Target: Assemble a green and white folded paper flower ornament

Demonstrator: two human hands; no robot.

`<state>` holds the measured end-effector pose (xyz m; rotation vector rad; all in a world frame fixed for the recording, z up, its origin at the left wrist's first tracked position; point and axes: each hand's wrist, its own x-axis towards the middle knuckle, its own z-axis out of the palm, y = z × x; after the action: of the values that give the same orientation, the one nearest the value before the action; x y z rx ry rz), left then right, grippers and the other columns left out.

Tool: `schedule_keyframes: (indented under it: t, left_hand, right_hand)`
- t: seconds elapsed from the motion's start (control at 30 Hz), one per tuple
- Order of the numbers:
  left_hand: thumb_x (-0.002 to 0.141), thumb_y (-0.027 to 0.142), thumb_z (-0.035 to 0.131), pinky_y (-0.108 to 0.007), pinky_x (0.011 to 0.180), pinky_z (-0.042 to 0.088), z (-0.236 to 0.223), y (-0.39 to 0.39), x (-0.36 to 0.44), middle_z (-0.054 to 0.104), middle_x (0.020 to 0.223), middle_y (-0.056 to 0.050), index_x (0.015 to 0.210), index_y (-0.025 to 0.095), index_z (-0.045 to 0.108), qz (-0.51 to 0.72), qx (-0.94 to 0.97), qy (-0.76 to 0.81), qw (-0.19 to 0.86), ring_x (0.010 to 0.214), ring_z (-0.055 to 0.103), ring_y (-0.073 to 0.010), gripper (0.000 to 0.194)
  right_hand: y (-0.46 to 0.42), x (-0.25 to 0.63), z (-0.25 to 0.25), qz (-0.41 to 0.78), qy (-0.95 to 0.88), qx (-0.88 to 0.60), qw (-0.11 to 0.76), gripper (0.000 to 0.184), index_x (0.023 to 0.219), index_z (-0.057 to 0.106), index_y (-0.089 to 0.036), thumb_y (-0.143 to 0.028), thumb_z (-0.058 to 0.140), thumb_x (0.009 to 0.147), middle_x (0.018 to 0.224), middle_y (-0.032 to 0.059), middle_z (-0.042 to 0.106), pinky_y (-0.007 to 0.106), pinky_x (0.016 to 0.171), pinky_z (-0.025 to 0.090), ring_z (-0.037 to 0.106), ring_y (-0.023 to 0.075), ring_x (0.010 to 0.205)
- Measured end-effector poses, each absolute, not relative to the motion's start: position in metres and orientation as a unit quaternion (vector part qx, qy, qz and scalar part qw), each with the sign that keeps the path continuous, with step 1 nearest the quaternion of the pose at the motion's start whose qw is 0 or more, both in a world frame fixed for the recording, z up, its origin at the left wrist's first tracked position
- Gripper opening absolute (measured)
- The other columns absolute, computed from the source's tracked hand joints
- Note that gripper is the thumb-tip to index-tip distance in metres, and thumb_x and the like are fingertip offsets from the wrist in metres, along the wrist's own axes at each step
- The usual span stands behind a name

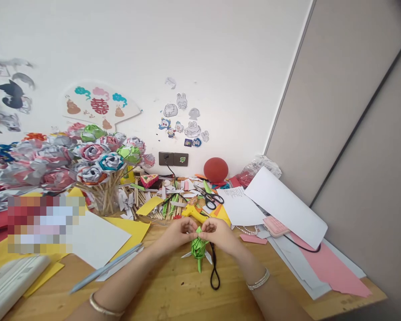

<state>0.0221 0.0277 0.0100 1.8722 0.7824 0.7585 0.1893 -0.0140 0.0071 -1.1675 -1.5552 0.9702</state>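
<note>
A green folded-paper flower is held between both hands near the middle of the wooden table. My left hand pinches its upper end from the left, with a bangle on that wrist. From the right, my right hand pinches the same end; a beaded bracelet circles that wrist. Pale strips of paper stick out at the flower's sides, and a narrow green piece points down below it. Just behind the hands lies a yellow glue gun, its black cord looping beside the flower.
Paper flowers on sticks crowd the back left. Black-handled scissors lie among paper scraps and sticks. A red ball-shaped object stands by the wall. White sheets and pink paper cover the right; a blue pen-like tool lies left.
</note>
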Motion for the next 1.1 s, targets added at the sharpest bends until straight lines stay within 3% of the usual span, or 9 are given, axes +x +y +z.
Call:
schedule_keyframes:
  t: [0.43, 0.63, 0.73, 0.83, 1.1]
  left_hand:
    - [0.065, 0.030, 0.062, -0.021, 0.050, 0.038, 0.009, 0.024, 0.026, 0.056, 0.060, 0.002, 0.062, 0.015, 0.054, 0.335, 0.768, 0.367, 0.404, 0.056, 0.050, -0.0117, 0.017]
    - [0.064, 0.025, 0.061, -0.020, 0.050, 0.038, 0.015, 0.020, 0.026, 0.053, 0.056, 0.003, 0.055, 0.016, 0.051, 0.344, 0.777, 0.351, 0.392, 0.054, 0.048, -0.0106, 0.017]
    - [0.068, 0.032, 0.062, -0.022, 0.055, 0.043, 0.019, 0.023, 0.021, 0.058, 0.062, 0.002, 0.067, 0.015, 0.056, 0.320, 0.766, 0.315, 0.461, 0.057, 0.053, -0.0113, 0.017]
    - [0.072, 0.041, 0.059, -0.026, 0.061, 0.047, 0.021, 0.027, 0.016, 0.062, 0.070, 0.000, 0.089, 0.016, 0.058, 0.265, 0.720, 0.277, 0.579, 0.063, 0.058, -0.0131, 0.031]
    - [0.066, 0.050, 0.064, -0.023, 0.055, 0.045, 0.013, 0.029, 0.016, 0.055, 0.059, 0.004, 0.069, 0.015, 0.050, 0.264, 0.717, 0.303, 0.569, 0.057, 0.054, -0.0114, 0.037]
  right_hand:
    - [-0.015, 0.186, 0.006, 0.330, -0.647, -0.509, 0.462, 0.008, 0.063, 0.056, -0.018, -0.012, 0.061, 0.063, 0.062, -0.0034, 0.057, 0.023, 0.055, 0.043, 0.055, 0.0137, 0.060]
    - [-0.021, 0.187, 0.016, 0.240, -0.703, -0.510, 0.434, 0.010, 0.065, 0.056, -0.019, -0.010, 0.058, 0.067, 0.066, -0.0031, 0.057, 0.024, 0.059, 0.041, 0.055, 0.0146, 0.065]
    - [-0.023, 0.188, 0.017, 0.223, -0.728, -0.494, 0.420, 0.011, 0.068, 0.058, -0.019, -0.008, 0.056, 0.070, 0.069, -0.0030, 0.058, 0.024, 0.061, 0.040, 0.055, 0.0147, 0.068]
    - [-0.023, 0.189, 0.016, 0.226, -0.747, -0.479, 0.403, 0.012, 0.074, 0.061, -0.021, -0.010, 0.057, 0.071, 0.074, -0.0025, 0.061, 0.024, 0.064, 0.040, 0.056, 0.0156, 0.072]
    - [-0.028, 0.188, 0.022, 0.173, -0.791, -0.423, 0.406, 0.012, 0.075, 0.064, -0.022, -0.012, 0.057, 0.077, 0.076, 0.0001, 0.061, 0.027, 0.071, 0.041, 0.056, 0.0161, 0.078]
